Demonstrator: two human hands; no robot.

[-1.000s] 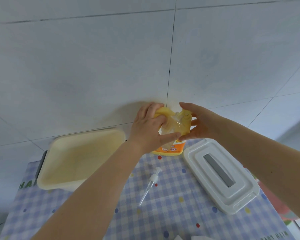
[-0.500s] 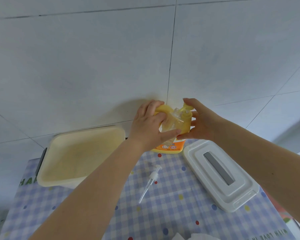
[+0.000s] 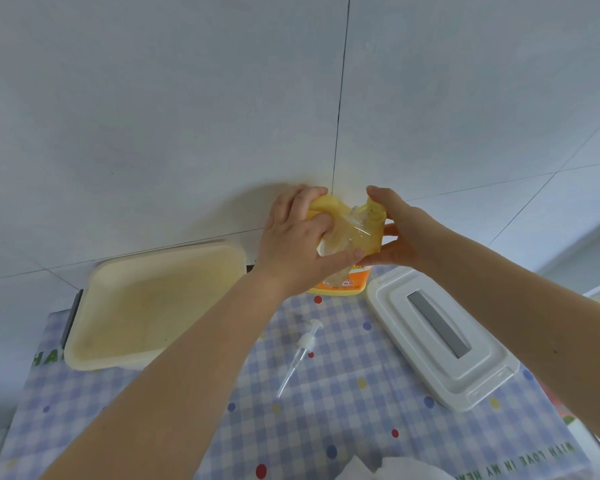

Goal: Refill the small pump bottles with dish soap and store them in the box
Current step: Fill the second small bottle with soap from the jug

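Holding the small clear pump bottle [image 3: 347,237] tilted up against the spout of the big yellow dish soap bottle [image 3: 343,285], the left hand [image 3: 298,244] has its grip wrapped round the little bottle, thumb underneath and fingers curled over the top, where they also lie against the yellow handle. The right hand [image 3: 400,233] has its grip on the spout end of the soap bottle, index finger arched over the yellow pump head and the other fingers steadying the side. Both bottles are lifted clear of the worktop's checked cloth [image 3: 343,410], close to the tiled wall [image 3: 187,116].

I judge this to be the filling step: the small bottle's open mouth seems set to the spout, though whether soap is flowing is too blurred to tell. How full it is cannot be read either. The next move likely calls for keeping mouth and spout lined up while pressing, then lowering the small bottle upright.

Both forearms reach forward and converge, wrists nearly level, the left crossing over the middle of the cloth.

Further out, the loose pump top [image 3: 300,351] with its dip tube lies on the cloth below the hands, waiting to be screwed back on. The cream box [image 3: 153,306] sits open at the left, nothing visible inside; its white lid [image 3: 437,337] lies at the right.
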